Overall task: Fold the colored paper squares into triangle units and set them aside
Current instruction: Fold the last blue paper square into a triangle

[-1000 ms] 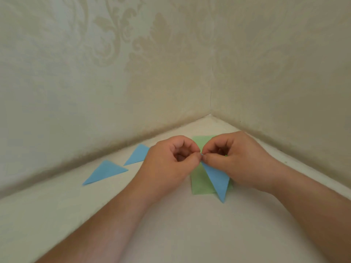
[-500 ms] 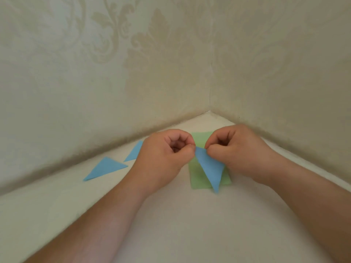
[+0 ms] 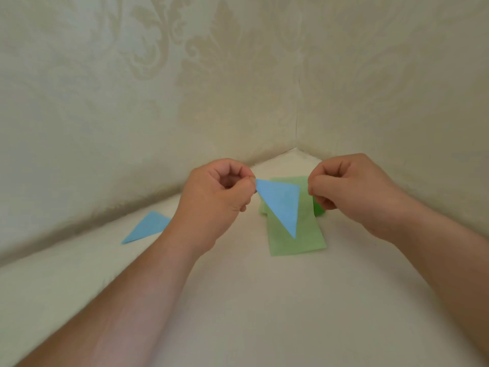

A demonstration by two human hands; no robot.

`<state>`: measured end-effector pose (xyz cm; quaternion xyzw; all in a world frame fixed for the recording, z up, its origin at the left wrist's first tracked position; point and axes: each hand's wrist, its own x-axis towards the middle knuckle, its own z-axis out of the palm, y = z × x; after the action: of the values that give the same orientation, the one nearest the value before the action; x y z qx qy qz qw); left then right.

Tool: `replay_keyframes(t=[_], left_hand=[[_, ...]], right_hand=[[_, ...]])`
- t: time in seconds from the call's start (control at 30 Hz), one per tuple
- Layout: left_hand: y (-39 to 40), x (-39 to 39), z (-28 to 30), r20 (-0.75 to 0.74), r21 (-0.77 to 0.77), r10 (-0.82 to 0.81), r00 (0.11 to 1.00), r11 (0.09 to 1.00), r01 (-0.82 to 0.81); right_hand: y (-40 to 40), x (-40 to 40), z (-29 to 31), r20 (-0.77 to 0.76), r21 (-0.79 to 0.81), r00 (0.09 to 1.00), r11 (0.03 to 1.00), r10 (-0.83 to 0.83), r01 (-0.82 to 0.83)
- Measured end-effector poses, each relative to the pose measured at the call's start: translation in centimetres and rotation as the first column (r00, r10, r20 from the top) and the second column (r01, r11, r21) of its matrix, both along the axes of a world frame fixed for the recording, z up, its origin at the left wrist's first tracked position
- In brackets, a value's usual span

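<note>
Pinching the blue triangle (image 3: 281, 205) alone now, the left hand (image 3: 214, 205) holds it; the right hand (image 3: 352, 192), fingers curled, has let go.

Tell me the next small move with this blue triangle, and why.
Probably carry the blue triangle left and lay it by the finished blue triangle. The left hand alone pinches its corner; the right hand is off it.
</note>
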<state>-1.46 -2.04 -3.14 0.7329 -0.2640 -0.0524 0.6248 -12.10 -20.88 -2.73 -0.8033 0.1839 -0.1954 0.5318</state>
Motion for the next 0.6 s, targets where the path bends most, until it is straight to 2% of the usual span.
replay_keyframes(t=[0.07,0.13,0.2,0.3,0.4,0.5,0.6], left_hand=[[-0.2,0.0,-0.2,-0.021,-0.027,0.025,0.999,0.999,-0.026],[-0.6,-0.2,-0.4,-0.077,-0.06,0.015,0.997,0.998,-0.019],[-0.8,-0.6,-0.8,-0.122,-0.086,-0.035,0.992,0.996,0.025],[-0.9,-0.8,-1.0,-0.106,-0.065,-0.075,0.992,0.996,0.068],[-0.6,-0.8,-1.0,0.013,0.006,-0.131,0.991,0.991,0.131],[-0.1,-0.6,-1.1,0.221,0.067,-0.181,0.958,0.983,0.17],[0.2,-0.1,-1.1,0.452,0.127,-0.127,0.883,0.989,0.077]], right_hand=[[0.2,0.1,0.1,0.032,0.134,0.999,0.991,0.007,-0.012],[0.6,0.0,0.2,0.018,0.255,0.996,0.962,0.092,-0.094],[0.8,0.0,-0.2,-0.019,0.304,0.987,0.941,0.161,-0.148],[0.9,0.2,-0.2,-0.028,0.359,0.986,0.922,0.162,-0.142],[0.4,0.2,0.0,-0.009,0.453,0.994,0.886,0.112,-0.096],[0.2,0.0,0.2,-0.006,0.51,0.989,0.852,0.145,-0.121],[0.1,-0.2,0.5,-0.079,0.423,0.976,0.893,0.204,-0.153]])
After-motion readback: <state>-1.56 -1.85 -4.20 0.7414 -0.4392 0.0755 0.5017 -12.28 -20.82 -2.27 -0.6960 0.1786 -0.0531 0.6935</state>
